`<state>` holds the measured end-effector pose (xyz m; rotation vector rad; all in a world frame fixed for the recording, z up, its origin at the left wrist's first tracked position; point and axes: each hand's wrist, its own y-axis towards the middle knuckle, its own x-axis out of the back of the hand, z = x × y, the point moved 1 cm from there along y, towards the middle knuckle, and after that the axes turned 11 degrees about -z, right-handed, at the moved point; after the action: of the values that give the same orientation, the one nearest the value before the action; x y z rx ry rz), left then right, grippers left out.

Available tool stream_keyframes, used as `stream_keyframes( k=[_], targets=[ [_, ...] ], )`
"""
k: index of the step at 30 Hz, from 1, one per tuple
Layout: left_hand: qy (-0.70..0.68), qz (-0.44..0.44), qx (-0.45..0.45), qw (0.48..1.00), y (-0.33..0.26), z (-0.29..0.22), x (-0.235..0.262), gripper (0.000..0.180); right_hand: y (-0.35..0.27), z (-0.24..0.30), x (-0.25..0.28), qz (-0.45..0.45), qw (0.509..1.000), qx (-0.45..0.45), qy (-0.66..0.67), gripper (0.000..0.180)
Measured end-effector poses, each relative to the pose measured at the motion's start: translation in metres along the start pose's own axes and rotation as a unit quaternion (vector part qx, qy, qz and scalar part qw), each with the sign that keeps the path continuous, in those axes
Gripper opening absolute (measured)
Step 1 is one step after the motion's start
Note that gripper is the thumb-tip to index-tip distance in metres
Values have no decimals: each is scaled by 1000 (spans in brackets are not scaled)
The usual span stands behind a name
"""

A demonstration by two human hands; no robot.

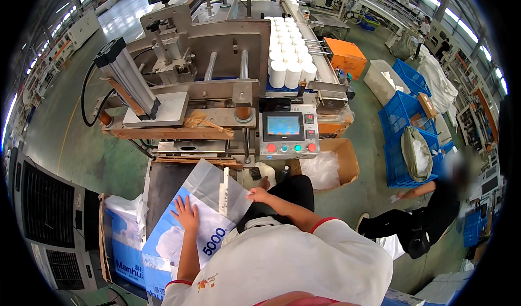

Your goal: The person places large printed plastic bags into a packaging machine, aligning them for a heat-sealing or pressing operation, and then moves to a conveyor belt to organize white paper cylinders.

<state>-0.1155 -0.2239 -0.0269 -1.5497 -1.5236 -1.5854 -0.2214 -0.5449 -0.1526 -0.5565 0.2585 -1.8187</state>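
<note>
A large blue and white printed plastic packaging bag [187, 235] lies slanted across the dark worktable [161, 184] in front of me. Its far end is transparent film, with a white strip [224, 192] of perforated look across it. My left hand [186, 215] rests flat on the bag's printed face, fingers spread. At the bag's right edge, my right hand [257, 195] pinches the transparent film between thumb and fingers. Just beyond the bag's far end stands the machine's press frame [190, 134].
Rows of white paper rolls [286, 61] stand on a conveyor beyond the control panel [287, 129]. A cardboard box [347, 162] with transparent film is at the right. Further right are blue crates [404, 113] and another person [423, 213]. A black-grilled unit [51, 208] stands at left.
</note>
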Motion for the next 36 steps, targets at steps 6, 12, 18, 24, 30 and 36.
stream_keyframes(
  k=[6,12,18,24,30,36],
  targets=[
    [6,-5,-5,1000,-1,0,-1,52,5,-10,-3,-1,1000,15,16,29],
    [16,-2,2,1000,-2,5,-4,52,3,-5,-3,-18,999,38,13,28],
    [46,14,74,996,-21,17,14,51,-7,48,-10,-54,990,121,-40,27],
    [-51,-45,164,984,-53,55,41,49,-2,89,-47,-16,977,209,-47,28],
    [-35,-145,158,976,-94,95,106,49,15,107,-22,-172,963,162,-131,21],
    [196,9,312,930,-161,118,90,57,35,117,9,-130,962,186,-151,22]
  ],
)
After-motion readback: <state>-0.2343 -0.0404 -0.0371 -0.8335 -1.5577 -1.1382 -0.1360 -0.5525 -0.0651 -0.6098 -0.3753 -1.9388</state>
